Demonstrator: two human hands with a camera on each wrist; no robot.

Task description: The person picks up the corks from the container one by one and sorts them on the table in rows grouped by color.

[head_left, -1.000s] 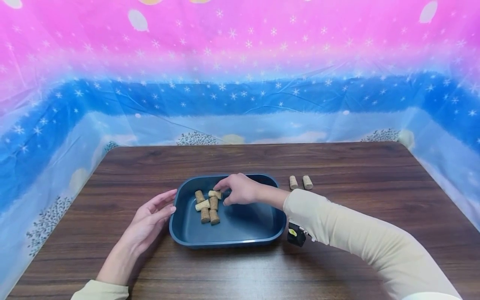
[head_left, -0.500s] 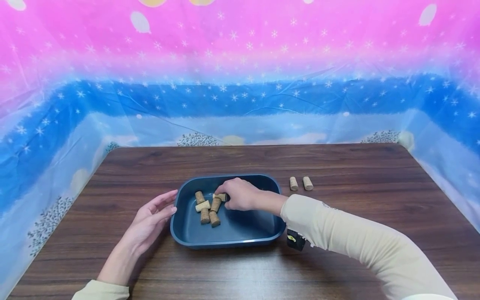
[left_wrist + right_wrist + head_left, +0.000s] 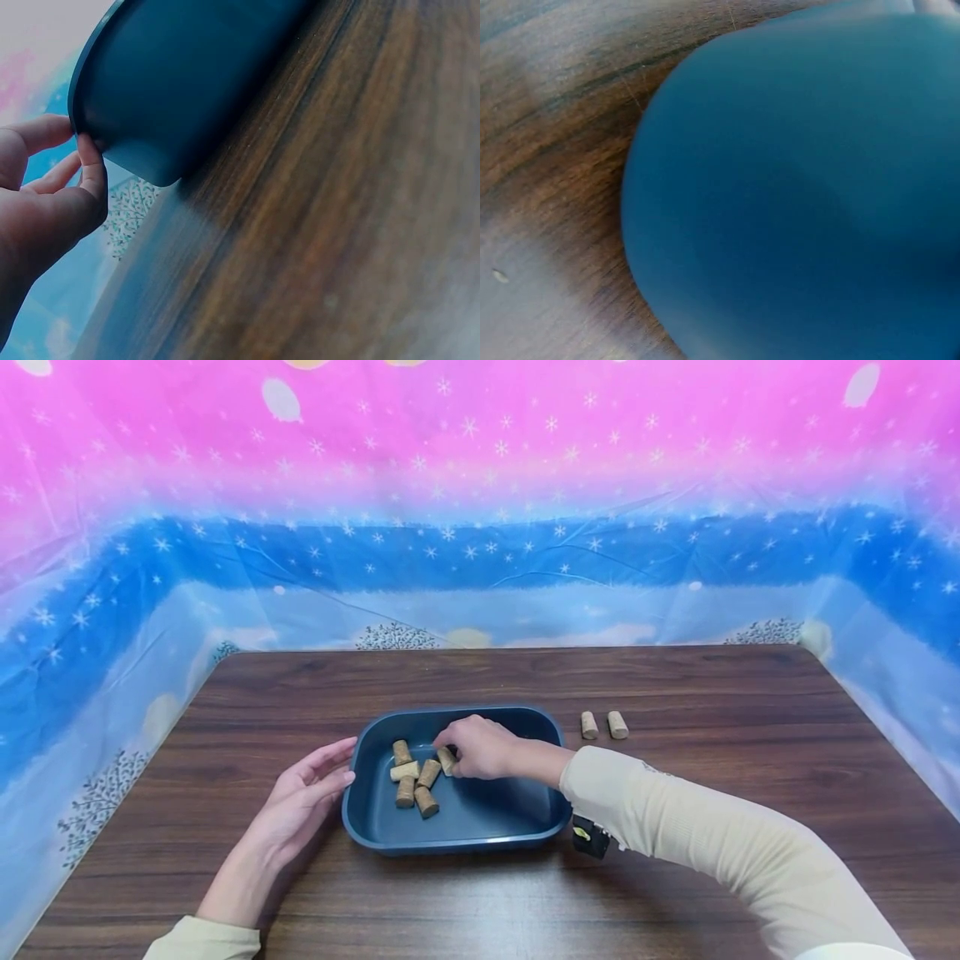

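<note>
In the head view a dark blue plastic bin point(image 3: 495, 814) stands on the table. My right hand point(image 3: 483, 747) reaches into it and pinches a cork point(image 3: 447, 762) between thumb and fingers, partly covering it. Left of that lie several other corks, among them a pale one point(image 3: 405, 771) lying crosswise and a tilted brown one point(image 3: 427, 802). My left hand point(image 3: 303, 797) rests its extended fingertips against the bin's left rim. Up close in the left wrist view, the left thumb and fingers point(image 3: 91, 165) touch the rim. The bin's wall point(image 3: 795, 187) fills most of the right wrist view.
Two corks, a left one point(image 3: 588, 725) and a right one point(image 3: 617, 725), stand on the brown wooden table point(image 3: 510, 677) beyond the bin's right corner. Behind the table hangs a pink and blue snowflake cloth point(image 3: 480, 556).
My right hand has closed on the cork at the back right of the cluster and turned it from crosswise to slanting. Neighbouring corks have shifted and spread apart. The left hand stays put.
</note>
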